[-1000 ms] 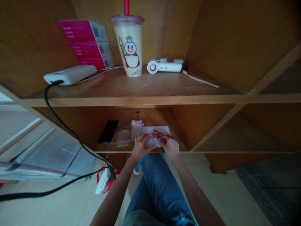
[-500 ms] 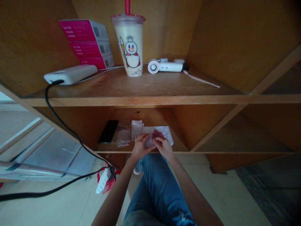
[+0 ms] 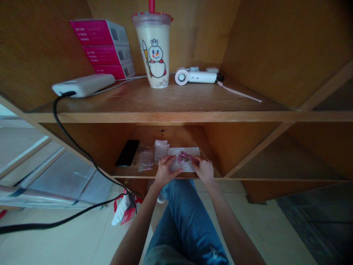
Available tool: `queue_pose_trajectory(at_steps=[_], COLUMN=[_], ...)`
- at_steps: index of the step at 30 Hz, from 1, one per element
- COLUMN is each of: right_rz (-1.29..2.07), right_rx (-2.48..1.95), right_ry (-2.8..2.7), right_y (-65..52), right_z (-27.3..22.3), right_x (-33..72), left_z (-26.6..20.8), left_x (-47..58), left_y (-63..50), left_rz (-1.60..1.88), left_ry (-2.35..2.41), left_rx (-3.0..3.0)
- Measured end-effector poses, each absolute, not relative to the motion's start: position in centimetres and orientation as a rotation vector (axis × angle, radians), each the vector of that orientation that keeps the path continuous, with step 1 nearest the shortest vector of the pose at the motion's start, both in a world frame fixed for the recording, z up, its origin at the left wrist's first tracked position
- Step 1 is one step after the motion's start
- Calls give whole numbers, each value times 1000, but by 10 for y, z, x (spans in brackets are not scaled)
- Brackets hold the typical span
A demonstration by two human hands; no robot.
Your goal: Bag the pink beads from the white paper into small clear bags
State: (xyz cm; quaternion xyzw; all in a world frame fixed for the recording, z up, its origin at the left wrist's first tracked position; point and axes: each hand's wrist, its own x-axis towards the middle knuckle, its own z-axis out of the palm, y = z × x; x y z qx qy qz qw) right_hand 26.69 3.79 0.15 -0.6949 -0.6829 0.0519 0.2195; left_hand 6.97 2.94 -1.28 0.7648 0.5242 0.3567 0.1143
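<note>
1. Pink beads (image 3: 185, 157) are heaped on a white sheet (image 3: 195, 151).
2. At the heap's eight o'clock, the left hand (image 3: 164, 171) is placed, thumb and forefinger spread wide.
3. At four o'clock, the right hand (image 3: 203, 169) is narrowed beside the beads; whether any are held cannot be told.
4. Small clear bags (image 3: 161, 151) are laid at nine o'clock.

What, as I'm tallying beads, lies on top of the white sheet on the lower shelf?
A small heap of pink beads lies on the white sheet, between the left hand and the right hand. Whatever the hands and heap cover cannot be seen.
</note>
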Motion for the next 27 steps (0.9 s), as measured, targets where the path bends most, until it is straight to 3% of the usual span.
queue_pose_trajectory(at_steps=[27], right_rz=[167], right_rx=[-1891], right_ry=[-1912], right_y=[41], right_z=[2], right_x=[276], left_z=[-17], left_x=[69], left_y=[30], left_rz=[1068], left_ry=[1514], left_rx=[2233])
